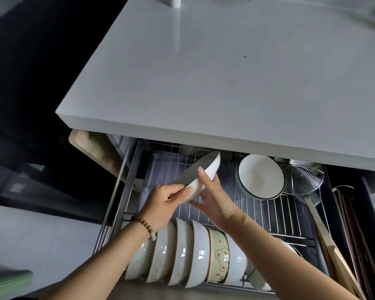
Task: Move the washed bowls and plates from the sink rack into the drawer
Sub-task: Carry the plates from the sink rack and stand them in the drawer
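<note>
Both forearms reach forward; the left hand [164, 202] pinches the plate [212, 167] by its rim, while the right hand [217, 202] rests straight fingers against it.

Open drawer [129, 169]: one front row of at least six bowls [180, 250] on edge, five white and one patterned bowl [219, 256]; one dark-rimmed bowl [260, 176]; one wire skimmer [299, 176]; one white dish [210, 169]; two hands, left hand [162, 204] and right hand [217, 202].
</note>
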`<act>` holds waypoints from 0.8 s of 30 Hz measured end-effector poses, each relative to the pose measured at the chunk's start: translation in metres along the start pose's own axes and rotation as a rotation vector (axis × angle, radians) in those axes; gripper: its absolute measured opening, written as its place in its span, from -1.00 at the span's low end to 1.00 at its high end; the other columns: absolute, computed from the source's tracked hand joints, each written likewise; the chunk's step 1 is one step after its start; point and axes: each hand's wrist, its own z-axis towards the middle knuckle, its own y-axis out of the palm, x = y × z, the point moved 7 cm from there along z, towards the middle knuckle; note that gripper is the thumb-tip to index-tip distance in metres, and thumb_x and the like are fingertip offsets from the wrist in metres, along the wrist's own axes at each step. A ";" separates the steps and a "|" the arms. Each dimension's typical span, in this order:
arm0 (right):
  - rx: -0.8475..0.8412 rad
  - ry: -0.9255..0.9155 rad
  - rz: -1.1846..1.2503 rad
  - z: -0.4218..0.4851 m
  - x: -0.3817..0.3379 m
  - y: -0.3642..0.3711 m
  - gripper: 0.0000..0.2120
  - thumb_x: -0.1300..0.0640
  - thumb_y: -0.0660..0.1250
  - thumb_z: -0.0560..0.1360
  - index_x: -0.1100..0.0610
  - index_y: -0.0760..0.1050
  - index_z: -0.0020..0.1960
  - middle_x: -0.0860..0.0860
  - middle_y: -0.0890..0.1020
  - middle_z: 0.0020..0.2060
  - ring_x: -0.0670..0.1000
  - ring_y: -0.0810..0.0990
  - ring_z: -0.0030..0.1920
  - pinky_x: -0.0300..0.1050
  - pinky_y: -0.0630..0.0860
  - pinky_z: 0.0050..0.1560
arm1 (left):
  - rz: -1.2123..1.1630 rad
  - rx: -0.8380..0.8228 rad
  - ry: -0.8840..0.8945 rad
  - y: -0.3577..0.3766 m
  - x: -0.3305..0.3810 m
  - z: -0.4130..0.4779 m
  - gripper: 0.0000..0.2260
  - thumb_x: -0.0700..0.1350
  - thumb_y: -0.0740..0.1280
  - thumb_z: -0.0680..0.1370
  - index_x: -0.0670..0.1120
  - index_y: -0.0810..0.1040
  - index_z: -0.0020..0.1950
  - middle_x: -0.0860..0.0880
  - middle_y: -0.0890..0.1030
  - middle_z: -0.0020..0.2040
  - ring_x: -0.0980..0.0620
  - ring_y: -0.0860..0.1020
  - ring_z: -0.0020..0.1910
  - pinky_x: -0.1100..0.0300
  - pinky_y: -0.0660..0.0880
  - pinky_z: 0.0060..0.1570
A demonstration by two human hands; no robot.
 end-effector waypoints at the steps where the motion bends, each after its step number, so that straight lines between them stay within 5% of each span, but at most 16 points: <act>1: -0.013 0.003 -0.034 0.003 0.002 0.003 -0.16 -0.29 0.46 0.24 -0.10 0.26 0.43 0.02 0.54 0.33 0.01 0.53 0.32 0.14 0.46 0.33 | -0.040 -0.002 -0.013 -0.002 -0.004 0.001 -0.52 0.22 0.31 0.45 -0.22 0.55 -0.26 0.06 0.37 -0.39 0.15 0.30 -0.35 0.23 0.25 -0.31; 6: -0.078 -0.013 -0.141 0.019 0.005 0.021 -0.25 -0.29 0.42 0.33 -0.13 0.27 0.44 -0.02 0.51 0.34 -0.02 0.50 0.34 0.18 0.35 0.41 | -0.205 0.020 -0.106 -0.017 -0.014 0.002 -0.75 0.16 0.36 0.45 0.00 0.68 -0.12 -0.12 0.64 -0.15 0.04 0.51 -0.14 0.14 0.43 -0.06; 13: -0.133 -0.018 -0.218 0.036 0.000 0.050 -0.35 -0.18 0.41 0.42 -0.20 0.26 0.45 -0.19 0.54 0.29 -0.16 0.49 0.30 0.13 0.32 0.42 | -0.314 0.104 -0.212 -0.044 -0.019 -0.003 -0.81 0.08 0.31 0.37 0.10 0.67 -0.12 0.06 0.70 -0.13 0.17 0.60 -0.10 0.31 0.51 -0.05; 17: -0.166 -0.039 -0.272 0.044 -0.003 0.059 -0.39 -0.10 0.41 0.46 -0.19 0.26 0.44 -0.31 0.66 0.03 -0.28 0.59 0.10 -0.09 0.41 0.23 | -0.399 0.162 -0.278 -0.053 -0.026 -0.003 -0.75 0.04 0.31 0.41 0.00 0.62 0.01 -0.12 0.66 0.06 -0.07 0.58 0.09 0.00 0.48 0.18; 24: -0.170 -0.032 -0.347 0.057 -0.005 0.063 -0.59 0.03 0.27 0.58 -0.23 0.28 0.36 -0.34 0.65 -0.08 -0.37 0.62 -0.07 -0.42 0.50 -0.21 | -0.476 0.189 -0.317 -0.059 -0.039 0.002 -0.68 0.09 0.35 0.35 0.00 0.63 0.04 -0.06 0.67 0.06 -0.06 0.59 0.14 -0.06 0.44 0.26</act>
